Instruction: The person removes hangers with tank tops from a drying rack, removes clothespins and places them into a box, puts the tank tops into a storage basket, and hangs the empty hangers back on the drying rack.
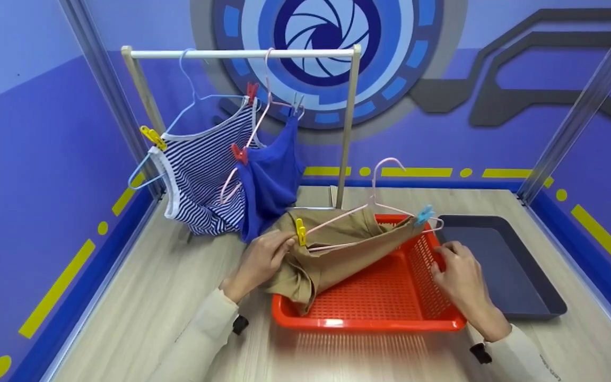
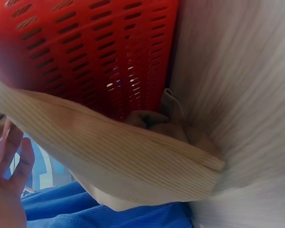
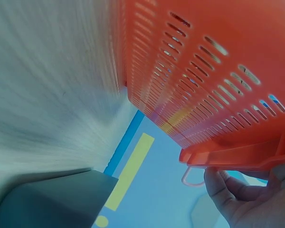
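A khaki garment (image 1: 348, 260) hangs from a pink hanger (image 1: 374, 183), over the left and back of a red plastic basket (image 1: 369, 324). A yellow clothespin (image 1: 300, 232) clips its left end and a light-blue clothespin (image 1: 424, 214) its right. My left hand (image 1: 265, 260) pinches the cloth beside the yellow clothespin. In the left wrist view the ribbed cloth (image 2: 133, 156) drapes down outside the basket wall. My right hand (image 1: 462, 281) grips the basket's right rim; in the right wrist view its fingers (image 3: 213, 190) curl at that rim.
Behind on the left stands a wooden rack (image 1: 242, 54). A striped top (image 1: 204, 154) on a blue hanger and a blue garment (image 1: 273, 175) on a pink hanger hang there with clothespins. A dark grey tray (image 1: 507, 265) lies right of the basket. Blue-purple walls enclose the table.
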Tool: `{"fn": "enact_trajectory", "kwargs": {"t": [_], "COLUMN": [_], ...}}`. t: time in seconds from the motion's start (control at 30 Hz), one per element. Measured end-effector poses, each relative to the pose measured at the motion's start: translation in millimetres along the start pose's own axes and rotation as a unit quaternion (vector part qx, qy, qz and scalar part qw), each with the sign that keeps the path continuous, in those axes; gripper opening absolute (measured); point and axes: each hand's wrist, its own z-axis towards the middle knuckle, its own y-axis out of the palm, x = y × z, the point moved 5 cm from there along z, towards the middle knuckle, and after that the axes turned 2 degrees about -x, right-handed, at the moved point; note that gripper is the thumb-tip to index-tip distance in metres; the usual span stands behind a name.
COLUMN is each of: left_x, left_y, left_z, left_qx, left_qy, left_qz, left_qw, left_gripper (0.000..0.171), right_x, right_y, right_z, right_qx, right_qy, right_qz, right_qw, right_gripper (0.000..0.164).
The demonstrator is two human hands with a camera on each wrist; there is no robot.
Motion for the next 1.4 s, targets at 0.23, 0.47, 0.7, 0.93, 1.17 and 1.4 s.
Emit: {"fn": "enact_trajectory", "kwargs": {"t": [0.23, 0.47, 0.7, 0.93, 1.17, 1.4], "left_x": [-1.8, -1.5, -1.8, -2.6, -3.2, -4.7], "left_y": [1.1, 0.8, 1.4, 2.0, 3.5, 3.3], "left_z": [-9.7, -12.6, -12.6, -13.3, -14.3, -14.2], "left_qx": [-0.020, -0.020, -0.025, -0.025, -0.031, -0.033], "left_qy": [-0.012, -0.016, -0.014, -0.015, -0.021, -0.028], "left_qz": [-0.007, 0.001, 0.012, 0.019, 0.018, 0.010], "left_qw": [0.9997, 0.9997, 0.9995, 0.9994, 0.9991, 0.9990], "left_gripper": [0.017, 0.017, 0.016, 0.013, 0.014, 0.013], "right_x": [1, 1, -4, -15, -18, -15], "right_y": [-1, -1, -19, -46, -59, -49], "right_z": [0, 1, 10, 33, 62, 86], "right_qx": [0.010, -0.014, 0.019, 0.043, 0.017, -0.107], "right_qy": [-0.009, -0.002, -0.022, -0.066, -0.106, -0.115], "right_qz": [-0.007, -0.003, 0.015, 0.049, 0.056, 0.044], "right_qw": [1.000, 1.000, 0.999, 0.996, 0.993, 0.987], "right_gripper": [0.025, 0.026, 0.019, 0.023, 0.033, 0.042]}}
